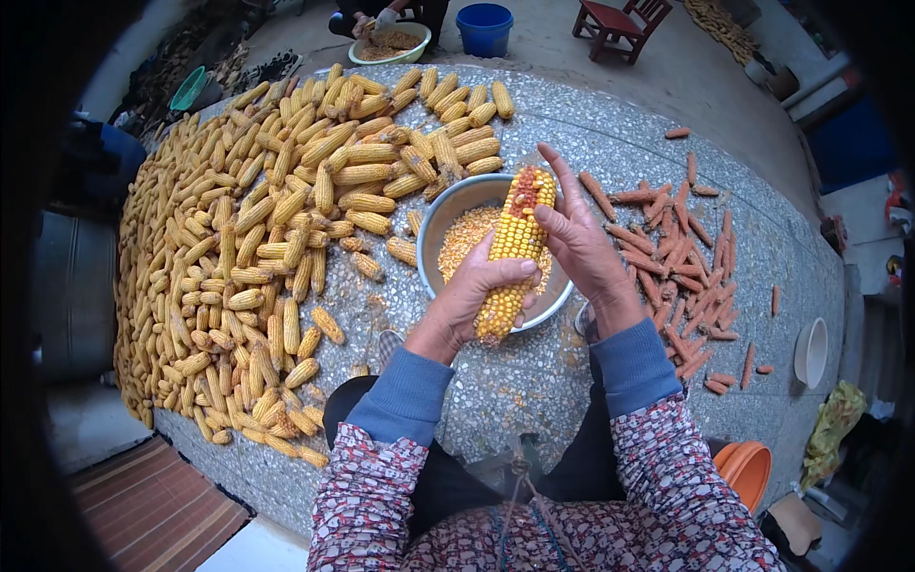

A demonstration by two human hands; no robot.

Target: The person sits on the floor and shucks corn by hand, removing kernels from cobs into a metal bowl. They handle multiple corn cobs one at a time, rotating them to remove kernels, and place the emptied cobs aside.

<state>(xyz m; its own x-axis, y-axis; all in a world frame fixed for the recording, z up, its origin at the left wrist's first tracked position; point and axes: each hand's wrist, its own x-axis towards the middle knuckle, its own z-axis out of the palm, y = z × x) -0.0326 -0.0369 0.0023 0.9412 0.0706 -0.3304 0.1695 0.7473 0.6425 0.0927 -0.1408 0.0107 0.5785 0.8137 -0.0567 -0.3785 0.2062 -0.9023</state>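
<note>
My left hand (479,286) grips the lower part of a yellow ear of corn (516,243), tilted over a metal basin. Near the ear's tip a reddish patch of bare cob shows, with a few kernels on it. My right hand (582,236) is at the ear's upper right side, thumb against the kernels and index finger stretched away. Loose kernels (465,236) lie in the basin (431,247) beneath. A large heap of corn ears (250,236) spreads over the left, and a pile of stripped reddish cobs (675,264) lies to the right.
Beyond the heap, another person's gloved hand (386,18) is at a pale green basin (420,44) with kernels. A blue bucket (485,32) and a red wooden chair (615,27) stand at the back. A white bowl (810,354) and orange buckets (747,472) are at the right.
</note>
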